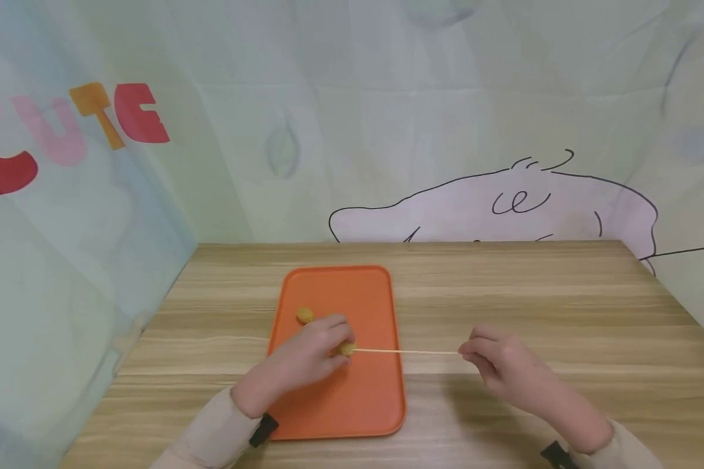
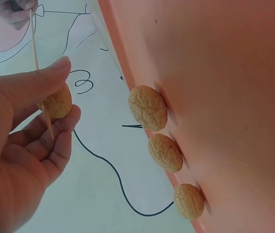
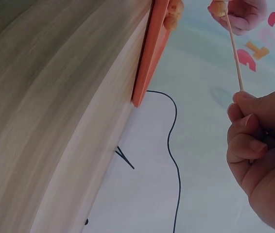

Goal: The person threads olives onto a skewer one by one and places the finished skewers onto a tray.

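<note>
My left hand (image 1: 319, 348) pinches a wrinkled golden-brown ball (image 2: 60, 103), perhaps fried food, between thumb and fingers above the orange tray. A thin wooden skewer (image 1: 407, 352) passes through that ball, and its pointed tip (image 2: 50, 128) sticks out on the far side in the left wrist view. At the skewer's other end, the thumb and fingertips of my right hand (image 1: 507, 365) grip it, right of the tray. Three similar balls (image 2: 148, 108) lie in a row on the tray; in the head view one ball (image 1: 305, 315) shows beyond the left hand, which hides the others.
The orange tray (image 1: 352, 410) with a raised rim lies on a wood-grain table (image 1: 504, 286). Behind the table hangs a pale printed cloth (image 1: 387, 130) with cartoon drawings and coloured letters. Both wrists wear dark straps (image 1: 264, 430).
</note>
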Demonstrator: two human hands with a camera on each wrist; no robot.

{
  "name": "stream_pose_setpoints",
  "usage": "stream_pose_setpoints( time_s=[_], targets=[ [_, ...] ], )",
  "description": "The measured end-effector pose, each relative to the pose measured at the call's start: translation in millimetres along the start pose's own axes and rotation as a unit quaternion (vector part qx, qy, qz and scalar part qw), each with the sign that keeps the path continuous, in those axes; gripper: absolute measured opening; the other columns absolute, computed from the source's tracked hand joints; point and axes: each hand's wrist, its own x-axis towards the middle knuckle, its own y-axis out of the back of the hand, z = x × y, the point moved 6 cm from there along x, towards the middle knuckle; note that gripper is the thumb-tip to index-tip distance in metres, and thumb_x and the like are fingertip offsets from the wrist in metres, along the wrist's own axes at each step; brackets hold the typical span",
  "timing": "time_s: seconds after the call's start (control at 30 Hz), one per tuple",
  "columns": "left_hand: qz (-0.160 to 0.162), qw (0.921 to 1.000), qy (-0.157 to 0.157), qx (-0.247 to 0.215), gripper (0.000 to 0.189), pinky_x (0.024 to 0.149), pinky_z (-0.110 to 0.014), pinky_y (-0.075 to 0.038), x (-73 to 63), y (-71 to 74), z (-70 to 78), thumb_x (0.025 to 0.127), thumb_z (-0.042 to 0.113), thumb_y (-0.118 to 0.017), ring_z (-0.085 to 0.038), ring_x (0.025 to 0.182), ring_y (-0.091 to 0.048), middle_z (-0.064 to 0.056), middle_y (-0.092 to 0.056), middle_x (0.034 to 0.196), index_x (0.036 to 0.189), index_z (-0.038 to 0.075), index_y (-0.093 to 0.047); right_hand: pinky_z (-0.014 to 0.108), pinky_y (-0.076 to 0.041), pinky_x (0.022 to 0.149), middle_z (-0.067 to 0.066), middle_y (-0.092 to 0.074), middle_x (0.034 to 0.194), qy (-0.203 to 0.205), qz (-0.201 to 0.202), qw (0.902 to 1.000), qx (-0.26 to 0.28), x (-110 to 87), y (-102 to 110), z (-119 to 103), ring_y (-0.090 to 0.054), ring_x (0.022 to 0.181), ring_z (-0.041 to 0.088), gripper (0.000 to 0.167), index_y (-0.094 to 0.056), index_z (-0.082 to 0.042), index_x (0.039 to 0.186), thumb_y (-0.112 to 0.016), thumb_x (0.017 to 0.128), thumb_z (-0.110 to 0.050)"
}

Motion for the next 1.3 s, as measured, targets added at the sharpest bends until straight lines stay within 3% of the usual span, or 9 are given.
stream_pose_setpoints(
  time_s=[0.07,0.13,0.2,0.77,1.1,1.3],
  targets=[
    [-0.002,1.0,0.002,0.0,0.024,0.066,-0.018,-0.048,1.0,-0.2,0.7,0.074,0.0,-0.081,-0.01,0.075,-0.054,0.0,-0.055,0.086,0.088,0.004,-0.062,0.006,-0.04,0.058,-0.002,-0.055,0.074,-0.007,-0.005,1.0,-0.003,1.0,-1.4,-0.7,-0.045,0.063,-0.002,0.01,-0.067,-0.001,0.083,-0.068,0.082,0.009],
    [-0.004,1.0,0.003,0.003,0.023,0.066,-0.018,-0.048,1.9,-0.6,1.1,0.074,0.0,-0.08,-0.01,0.075,-0.053,0.0,-0.054,0.086,0.087,0.004,-0.062,0.006,-0.04,0.057,-0.003,-0.054,0.074,-0.012,-0.007,0.9999,-0.004,2.6,-2.4,-1.8,-0.044,0.062,-0.002,0.026,-0.067,-0.001,0.082,-0.071,0.068,0.02],
    [-0.006,1.0,0.002,0.007,0.023,0.067,-0.019,-0.048,2.8,-0.5,1.8,0.074,0.0,-0.08,-0.011,0.075,-0.053,-0.001,-0.055,0.086,0.087,0.004,-0.062,0.006,-0.04,0.057,-0.004,-0.054,0.074,-0.013,-0.006,0.9999,-0.005,4.0,-3.1,-2.9,-0.044,0.062,-0.003,0.03,-0.067,-0.001,0.082,-0.072,0.063,0.022],
    [0.009,0.9985,-0.035,0.041,0.024,0.068,-0.023,-0.047,9.9,-4.9,9.4,0.072,0.005,-0.083,-0.012,0.073,-0.053,0.0,-0.054,0.084,0.085,0.005,-0.062,0.006,-0.039,0.056,-0.003,-0.052,0.07,-0.016,0.015,0.9998,0.001,7.6,-13.9,-5.3,-0.045,0.061,-0.001,0.029,-0.066,-0.002,0.079,-0.071,0.064,0.022],
    [0.023,0.9974,-0.051,0.047,0.026,0.066,-0.023,-0.046,14.6,-4.3,12.5,0.071,0.006,-0.084,-0.009,0.071,-0.052,0.002,-0.053,0.081,0.082,0.007,-0.061,0.005,-0.039,0.056,-0.005,-0.05,0.07,-0.055,0.015,0.9984,0.004,10.8,-19.0,-7.9,-0.044,0.061,-0.002,0.025,-0.067,-0.002,0.077,-0.071,0.067,0.021],
    [0.014,0.9976,-0.047,0.049,0.024,0.067,-0.023,-0.046,18.2,-6.5,13.8,0.072,0.006,-0.083,-0.009,0.072,-0.052,0.002,-0.053,0.082,0.083,0.007,-0.062,0.006,-0.039,0.055,-0.004,-0.051,0.069,-0.056,0.019,0.9982,0.006,13.6,-22.1,-10.7,-0.043,0.06,-0.003,0.027,-0.067,-0.001,0.078,-0.071,0.066,0.023]
  ],
)
